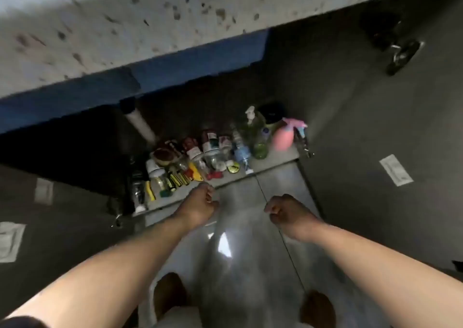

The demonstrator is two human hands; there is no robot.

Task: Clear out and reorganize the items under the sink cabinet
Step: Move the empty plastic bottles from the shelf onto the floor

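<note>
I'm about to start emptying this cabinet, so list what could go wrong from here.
1. The jars stand packed together near the front edge of the shelf. Pulling one out may topple its neighbours onto the tiled floor.
2. The tall pump bottle and pink spray bottle look easy to tip if brushed.
3. The countertop overhangs, so leaning in risks a bumped head.

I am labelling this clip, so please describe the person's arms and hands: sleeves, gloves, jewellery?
The left forearm and right forearm are bare. The left hand and right hand wear no gloves; no watch or ring is visible. A dark sleeve edge shows at the left upper arm.
</note>
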